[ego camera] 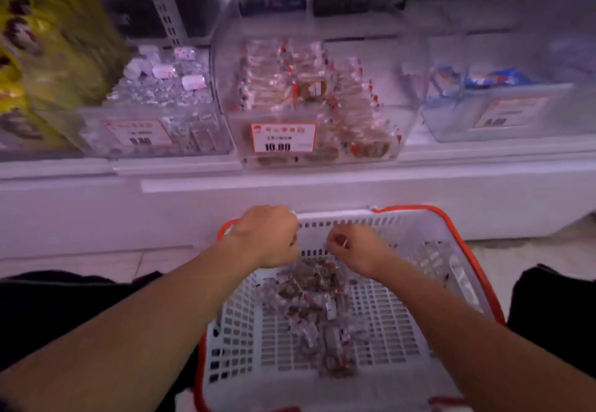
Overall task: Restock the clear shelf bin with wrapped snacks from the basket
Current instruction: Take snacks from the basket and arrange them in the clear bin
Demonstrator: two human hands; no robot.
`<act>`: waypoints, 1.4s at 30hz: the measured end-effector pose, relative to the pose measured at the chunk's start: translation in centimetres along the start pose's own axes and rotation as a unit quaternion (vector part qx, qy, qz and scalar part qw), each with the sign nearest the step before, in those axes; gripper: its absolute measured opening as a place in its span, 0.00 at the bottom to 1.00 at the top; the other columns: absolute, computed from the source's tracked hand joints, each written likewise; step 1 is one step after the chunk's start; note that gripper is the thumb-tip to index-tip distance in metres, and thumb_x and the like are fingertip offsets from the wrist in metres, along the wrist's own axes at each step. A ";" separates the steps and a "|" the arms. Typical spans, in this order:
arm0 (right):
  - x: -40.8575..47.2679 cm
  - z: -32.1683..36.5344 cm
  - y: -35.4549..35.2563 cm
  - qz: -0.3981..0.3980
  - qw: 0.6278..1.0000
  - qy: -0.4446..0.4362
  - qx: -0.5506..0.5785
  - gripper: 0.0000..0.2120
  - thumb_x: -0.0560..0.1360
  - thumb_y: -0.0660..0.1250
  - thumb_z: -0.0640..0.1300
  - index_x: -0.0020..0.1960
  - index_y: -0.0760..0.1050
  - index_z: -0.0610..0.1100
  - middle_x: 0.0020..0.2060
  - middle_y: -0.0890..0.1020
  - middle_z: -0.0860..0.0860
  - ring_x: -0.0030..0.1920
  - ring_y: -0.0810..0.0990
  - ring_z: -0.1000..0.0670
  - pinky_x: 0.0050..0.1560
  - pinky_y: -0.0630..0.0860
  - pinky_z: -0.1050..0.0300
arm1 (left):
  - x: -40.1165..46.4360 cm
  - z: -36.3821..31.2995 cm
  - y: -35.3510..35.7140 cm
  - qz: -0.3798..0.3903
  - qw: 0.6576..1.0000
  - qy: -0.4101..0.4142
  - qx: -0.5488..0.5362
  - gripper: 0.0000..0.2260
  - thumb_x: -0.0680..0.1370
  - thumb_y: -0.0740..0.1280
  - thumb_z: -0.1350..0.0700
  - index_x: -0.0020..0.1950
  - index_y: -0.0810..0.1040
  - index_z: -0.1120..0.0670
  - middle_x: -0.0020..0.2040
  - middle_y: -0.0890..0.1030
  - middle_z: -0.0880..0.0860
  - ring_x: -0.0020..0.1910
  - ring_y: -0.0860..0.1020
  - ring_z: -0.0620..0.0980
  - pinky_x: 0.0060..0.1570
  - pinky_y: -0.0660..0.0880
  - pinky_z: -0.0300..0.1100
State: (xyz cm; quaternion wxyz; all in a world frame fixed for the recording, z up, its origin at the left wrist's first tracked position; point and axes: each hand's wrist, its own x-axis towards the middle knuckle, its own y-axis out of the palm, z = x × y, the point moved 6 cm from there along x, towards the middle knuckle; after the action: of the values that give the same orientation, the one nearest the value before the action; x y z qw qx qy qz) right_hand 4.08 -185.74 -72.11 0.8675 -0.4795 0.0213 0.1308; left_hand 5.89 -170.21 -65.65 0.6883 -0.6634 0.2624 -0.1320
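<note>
A white plastic basket [419, 228] with a red rim stands on the floor below the shelf. Several clear-wrapped brown snacks [317, 308] lie on its bottom. My left hand [267, 234] is curled over the basket's far left rim; what its fingers hold is hidden. My right hand [354, 250] hovers inside the basket near the far wall and pinches a wrapped snack [340, 240]. On the shelf above, the clear bin [412, 121] with a red-and-white price label [283, 137] holds rows of the same wrapped snacks.
A clear bin of small white-wrapped sweets [167, 95] stands left of the target bin, a bin with blue packets [493, 102] to its right. Yellow bags [48, 50] hang at far left. The white shelf front [290, 192] runs between bins and basket.
</note>
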 end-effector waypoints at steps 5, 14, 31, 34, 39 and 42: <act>-3.9 -6.6 9.0 0.211 0.971 0.104 0.045 0.42 0.67 0.80 0.44 0.75 0.64 0.41 0.70 0.70 0.40 0.68 0.70 0.46 0.59 0.58 0.80 | -2.0 0.2 15.7 0.146 0.918 -0.210 -0.303 0.30 0.72 0.70 0.43 0.72 0.71 0.50 0.66 0.75 0.55 0.63 0.76 0.59 0.59 0.76 0.50; -4.0 -12.0 16.1 0.176 0.941 0.279 0.077 0.63 0.62 0.83 0.43 0.79 0.39 0.49 0.75 0.58 0.38 0.69 0.70 0.38 0.62 0.73 0.49 | -3.1 -1.8 28.1 0.196 0.733 -0.482 -0.439 0.58 0.64 0.83 0.48 0.80 0.45 0.55 0.78 0.53 0.60 0.75 0.60 0.62 0.66 0.69 0.50; -1.0 -15.2 16.4 -0.036 0.923 0.287 0.255 0.18 0.72 0.72 0.34 0.62 0.77 0.43 0.44 0.80 0.46 0.42 0.78 0.46 0.42 0.78 0.48 | -1.9 -2.5 29.4 -0.074 0.607 -0.490 -0.622 0.20 0.71 0.58 0.68 0.60 0.68 0.52 0.34 0.65 0.54 0.28 0.63 0.49 0.29 0.56 0.45; -1.3 -15.7 16.4 -0.016 0.916 0.306 0.259 0.23 0.70 0.73 0.33 0.63 0.76 0.45 0.48 0.80 0.47 0.47 0.79 0.46 0.42 0.78 0.54 | -2.3 -2.1 29.0 -0.065 0.657 -0.490 -0.569 0.10 0.73 0.58 0.69 0.48 0.67 0.55 0.35 0.66 0.54 0.32 0.63 0.49 0.33 0.58 0.47; -2.7 -16.3 16.9 -0.043 0.902 0.317 0.291 0.42 0.68 0.70 0.27 0.76 0.62 0.52 0.56 0.80 0.44 0.53 0.81 0.42 0.50 0.81 0.47 | -2.2 -1.0 28.3 -0.021 0.797 -0.401 -0.452 0.07 0.77 0.68 0.61 0.40 0.77 0.62 0.28 0.74 0.54 0.33 0.76 0.45 0.34 0.66 0.37; -2.1 -16.2 16.9 -0.063 0.869 0.307 0.382 0.44 0.70 0.68 0.26 0.77 0.59 0.57 0.54 0.78 0.42 0.43 0.78 0.46 0.41 0.81 0.46 | -2.2 -0.8 27.8 -0.042 0.791 -0.414 -0.449 0.13 0.74 0.75 0.51 0.33 0.75 0.51 0.29 0.75 0.46 0.31 0.75 0.45 0.30 0.69 0.35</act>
State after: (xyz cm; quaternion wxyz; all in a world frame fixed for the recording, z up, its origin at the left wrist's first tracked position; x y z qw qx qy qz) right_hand -0.75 -191.14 -94.48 0.9392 -0.1267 0.3043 -0.0965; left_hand -0.99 -167.37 -92.49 0.3497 -0.8990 -0.0462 0.2596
